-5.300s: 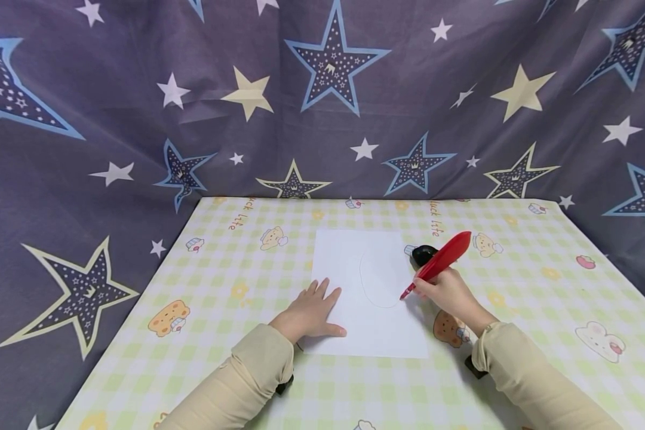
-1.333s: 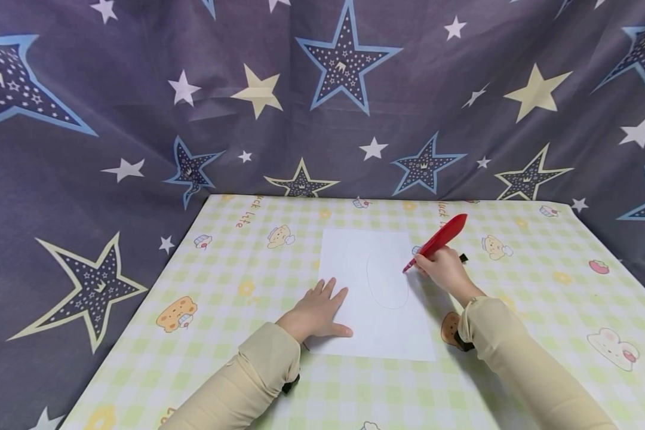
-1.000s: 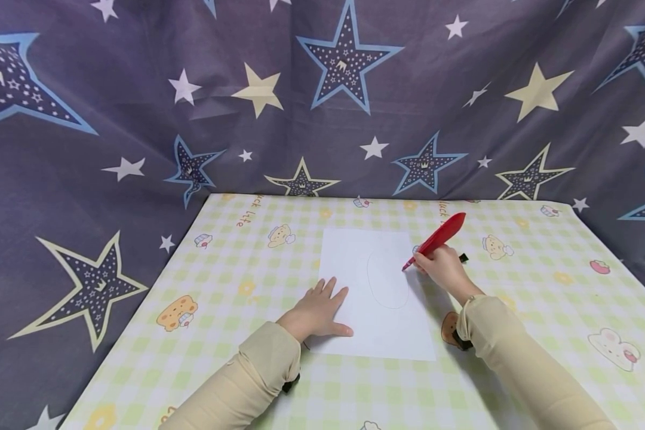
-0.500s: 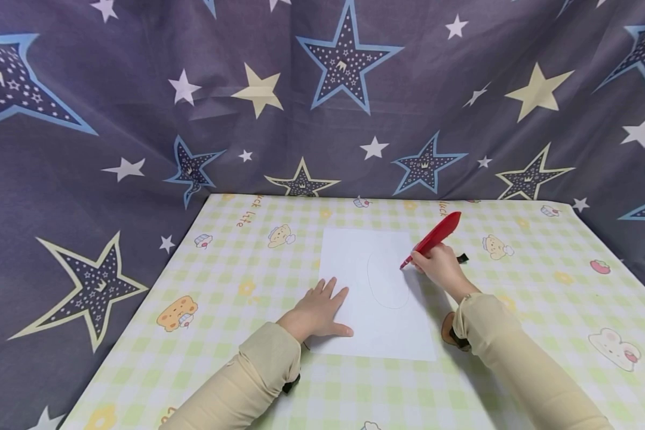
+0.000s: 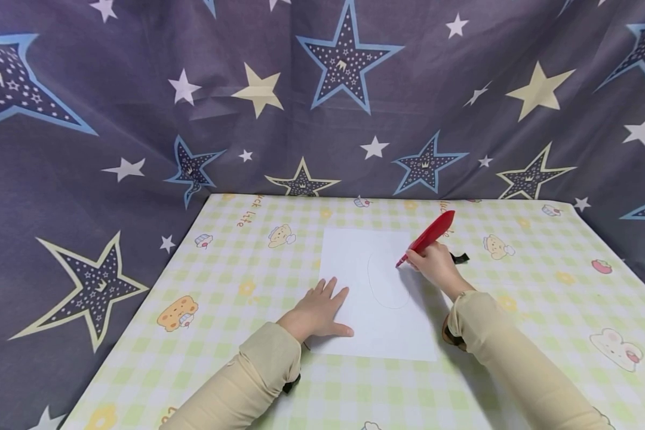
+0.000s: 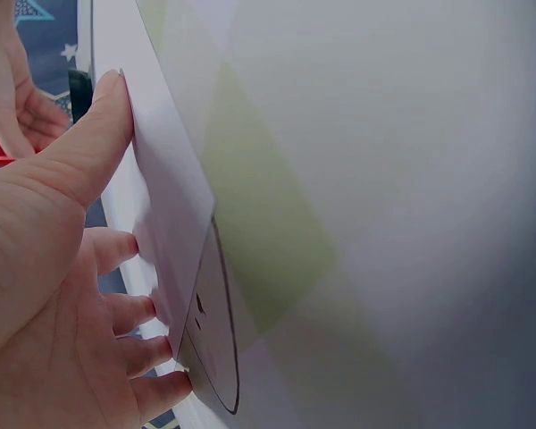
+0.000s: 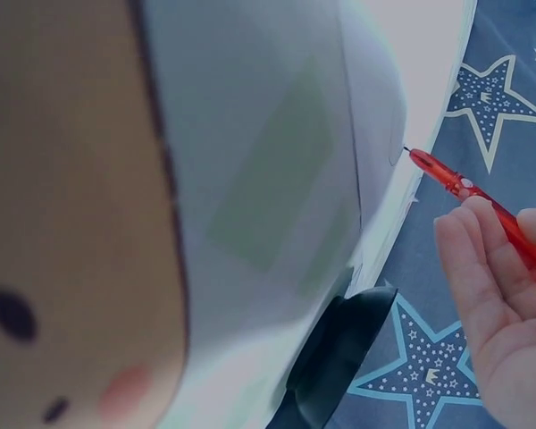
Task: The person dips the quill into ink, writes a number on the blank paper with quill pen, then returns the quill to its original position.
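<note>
My right hand (image 5: 438, 267) pinches a red feather-shaped pen (image 5: 434, 232) between thumb and fingers, tip down and left. Below lies a white sheet of paper (image 5: 346, 251) bearing a thin hand-drawn curve, like an oval, whose right side rises toward the pen tip. In the right wrist view, the red pen's (image 7: 447, 174) dark tip is right at that line, with fingers (image 7: 478, 268) behind it. My left hand (image 5: 313, 312) rests on the paper's left edge, fingers spread. The left wrist view shows its thumb (image 6: 103, 134) extended along the sheet.
A light green-and-white checked tablecloth (image 5: 236, 370) with cartoon prints covers the table. Behind hangs a dark curtain (image 5: 312, 137) patterned with stars. A black strap-like piece (image 5: 459, 258) shows beside the right hand.
Over five seconds the drawn curve has gained its right side as the pen went upward. Lately my right hand has moved slightly left with the pen. My left hand stays in place.
</note>
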Demonstrator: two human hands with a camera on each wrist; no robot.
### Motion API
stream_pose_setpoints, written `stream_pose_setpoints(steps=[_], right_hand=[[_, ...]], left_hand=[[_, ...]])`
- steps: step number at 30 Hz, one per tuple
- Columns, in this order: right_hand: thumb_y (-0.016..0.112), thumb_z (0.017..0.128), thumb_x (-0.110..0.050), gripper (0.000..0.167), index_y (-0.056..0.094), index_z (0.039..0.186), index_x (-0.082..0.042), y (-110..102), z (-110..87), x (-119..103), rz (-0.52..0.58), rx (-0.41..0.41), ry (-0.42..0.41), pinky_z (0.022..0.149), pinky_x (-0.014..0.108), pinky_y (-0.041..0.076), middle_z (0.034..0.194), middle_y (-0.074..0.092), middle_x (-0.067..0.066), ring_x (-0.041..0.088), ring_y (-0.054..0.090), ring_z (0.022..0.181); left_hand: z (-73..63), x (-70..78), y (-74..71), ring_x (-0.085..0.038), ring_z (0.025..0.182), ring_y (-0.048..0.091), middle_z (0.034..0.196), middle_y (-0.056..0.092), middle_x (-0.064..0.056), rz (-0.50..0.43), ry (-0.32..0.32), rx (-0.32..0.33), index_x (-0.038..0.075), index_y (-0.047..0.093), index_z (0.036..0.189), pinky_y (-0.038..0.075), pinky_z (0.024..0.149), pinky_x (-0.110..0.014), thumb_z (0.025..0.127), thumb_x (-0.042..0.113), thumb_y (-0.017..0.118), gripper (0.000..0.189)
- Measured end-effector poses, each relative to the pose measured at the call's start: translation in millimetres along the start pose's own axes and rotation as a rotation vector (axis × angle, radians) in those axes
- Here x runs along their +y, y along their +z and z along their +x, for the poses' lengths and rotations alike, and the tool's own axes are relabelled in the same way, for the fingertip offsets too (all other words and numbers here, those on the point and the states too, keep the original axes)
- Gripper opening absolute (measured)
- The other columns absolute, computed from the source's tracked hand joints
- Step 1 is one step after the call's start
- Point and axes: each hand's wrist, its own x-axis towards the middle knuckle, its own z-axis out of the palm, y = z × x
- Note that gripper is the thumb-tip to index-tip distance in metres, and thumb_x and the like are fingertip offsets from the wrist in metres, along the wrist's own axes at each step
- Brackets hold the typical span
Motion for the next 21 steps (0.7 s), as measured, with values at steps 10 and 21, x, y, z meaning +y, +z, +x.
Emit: stream_pose_setpoints(steps=[10,21], right_hand=[[0.057,0.088,-0.012,0.021,0.065,0.072,-0.003,2.9,1.8,-2.4,-0.027,0.015,-0.032,0.049,0.028,0.038,0.055,0.054,-0.001,0.015,0.046,0.050],[0.056,0.089,-0.014,0.022,0.065,0.072,-0.001,5.3,3.6,-5.6,-0.027,-0.008,-0.001,0.050,0.028,0.038,0.056,0.056,0.001,0.016,0.046,0.051]], left_hand=[[-1.2,0.1,-0.1,-0.034,0.137,0.009,0.150,0.013,-0.017,-0.011,0.000,0.003,0.011,0.027,0.146,0.015,0.108,-0.046,0.080,0.054,0.063,0.087],[0.1,0.0,-0.2,-0.035,0.137,0.008,0.151,0.013,-0.017,-0.035,0.004,0.001,0.010,0.027,0.146,0.014,0.108,-0.046,0.080,0.052,0.064,0.087]])
